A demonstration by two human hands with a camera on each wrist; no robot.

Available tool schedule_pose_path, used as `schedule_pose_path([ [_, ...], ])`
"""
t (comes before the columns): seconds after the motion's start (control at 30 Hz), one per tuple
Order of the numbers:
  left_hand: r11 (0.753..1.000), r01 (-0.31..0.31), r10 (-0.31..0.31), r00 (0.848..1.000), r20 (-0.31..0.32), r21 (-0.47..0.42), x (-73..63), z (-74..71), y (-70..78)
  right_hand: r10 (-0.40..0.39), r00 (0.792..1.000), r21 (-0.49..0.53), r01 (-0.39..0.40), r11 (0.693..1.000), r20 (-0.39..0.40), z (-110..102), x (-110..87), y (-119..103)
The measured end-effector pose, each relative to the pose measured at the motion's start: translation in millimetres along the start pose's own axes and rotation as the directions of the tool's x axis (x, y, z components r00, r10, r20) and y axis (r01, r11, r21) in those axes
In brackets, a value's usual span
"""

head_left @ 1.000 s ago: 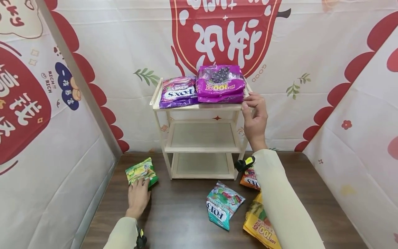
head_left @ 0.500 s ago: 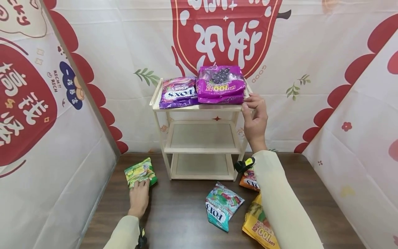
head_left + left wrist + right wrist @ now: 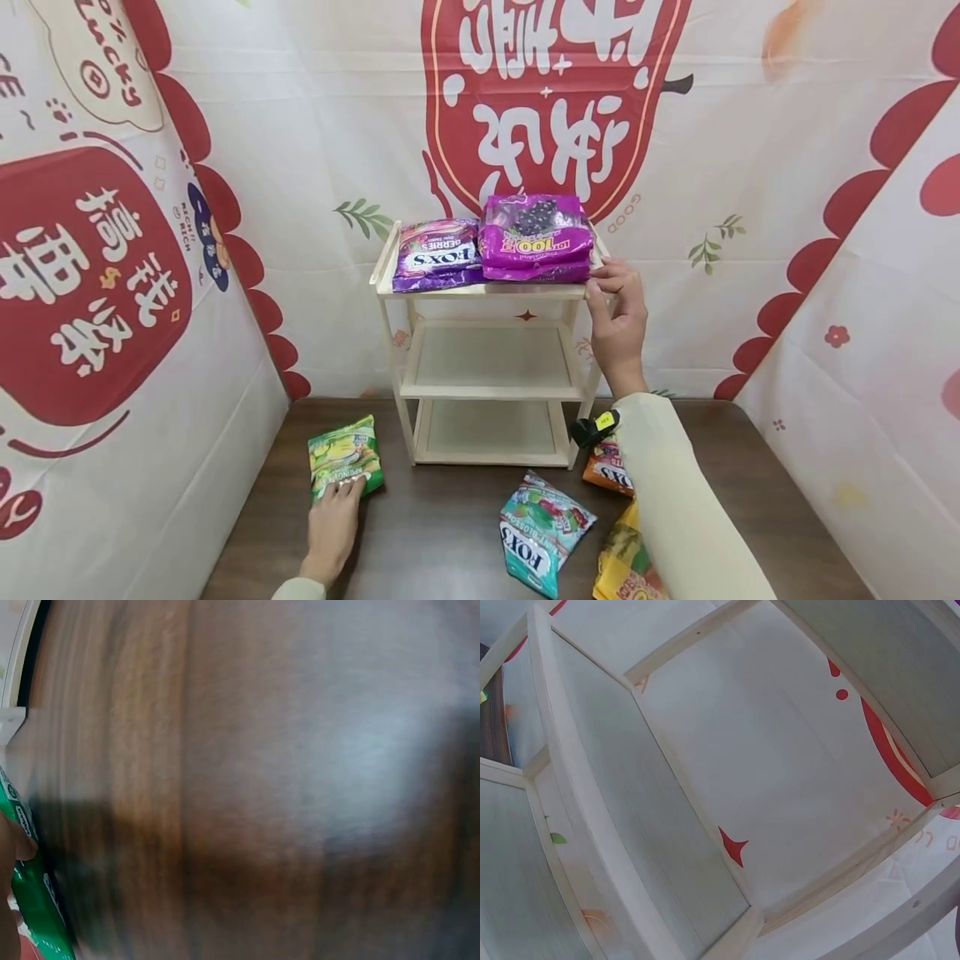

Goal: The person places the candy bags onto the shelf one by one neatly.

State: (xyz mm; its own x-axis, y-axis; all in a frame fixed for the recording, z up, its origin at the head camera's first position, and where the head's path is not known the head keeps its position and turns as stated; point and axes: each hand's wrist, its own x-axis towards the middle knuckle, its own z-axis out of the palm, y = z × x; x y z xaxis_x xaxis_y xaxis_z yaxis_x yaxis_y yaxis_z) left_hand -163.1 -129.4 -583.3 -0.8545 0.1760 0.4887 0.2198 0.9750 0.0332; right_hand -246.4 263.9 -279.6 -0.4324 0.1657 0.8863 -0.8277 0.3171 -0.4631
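In the head view my left hand [image 3: 333,521] grips the near edge of a green bag of candy [image 3: 343,454] lying at the table's left. The left wrist view catches the thumb against that bag's shiny green side [image 3: 41,904]. My right hand [image 3: 621,325] pinches the front right corner of a pale wooden three-tier shelf [image 3: 491,392], thumb at the front rail and fingers over the top. On the top tier lie a purple Fox's Berries candy bag [image 3: 437,257] and a fuller magenta Lot 100 candy bag [image 3: 534,242]. The right wrist view shows the shelf's tiers [image 3: 622,772] at a slant.
Right of centre on the brown table [image 3: 427,533] lies a teal Fox's candy bag [image 3: 540,533]. An orange Fox's bag [image 3: 609,468] and a yellow bag [image 3: 626,558] are partly behind the right sleeve [image 3: 682,492]. Printed cloth walls [image 3: 720,167] enclose the back and sides.
The head view has tilted up and turned slightly left, so everything sits lower in it. The left hand stays at the green bag, the right hand at the shelf corner.
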Motion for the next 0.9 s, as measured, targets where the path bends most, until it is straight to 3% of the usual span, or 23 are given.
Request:
schedule_pose_path([
  [0.17, 1.000, -0.020, 0.019, 1.000, -0.020, -0.011, -10.2, -3.6, 6.4, 0.005, 1.000, 0.007, -0.005, 1.000, 0.009, 2, -0.1, 0],
  [0.37, 1.000, 0.011, -0.009, 0.997, 0.083, -0.022, -20.7, -14.0, 23.6, 0.000, 1.000, -0.004, 0.000, 1.000, -0.004, -1, -0.4, 0],
  [0.47, 0.999, 0.017, -0.014, 0.995, 0.103, -0.031, -28.4, -15.8, 31.7, -0.010, 1.000, 0.024, 0.010, 1.000, -0.005, 0, 0.5, 2],
  [0.7, 0.995, -0.080, 0.079, 0.996, -0.030, -0.059, -26.0, -17.5, 40.8, -0.038, 0.999, 0.028, 0.039, 0.999, -0.034, 2, 12.2, 6],
  [0.9, 0.989, -0.125, 0.121, 0.991, -0.051, -0.075, -46.1, -22.0, 49.2, -0.008, 1.000, 0.001, 0.008, 1.000, -0.011, 3, 2.6, 6],
])
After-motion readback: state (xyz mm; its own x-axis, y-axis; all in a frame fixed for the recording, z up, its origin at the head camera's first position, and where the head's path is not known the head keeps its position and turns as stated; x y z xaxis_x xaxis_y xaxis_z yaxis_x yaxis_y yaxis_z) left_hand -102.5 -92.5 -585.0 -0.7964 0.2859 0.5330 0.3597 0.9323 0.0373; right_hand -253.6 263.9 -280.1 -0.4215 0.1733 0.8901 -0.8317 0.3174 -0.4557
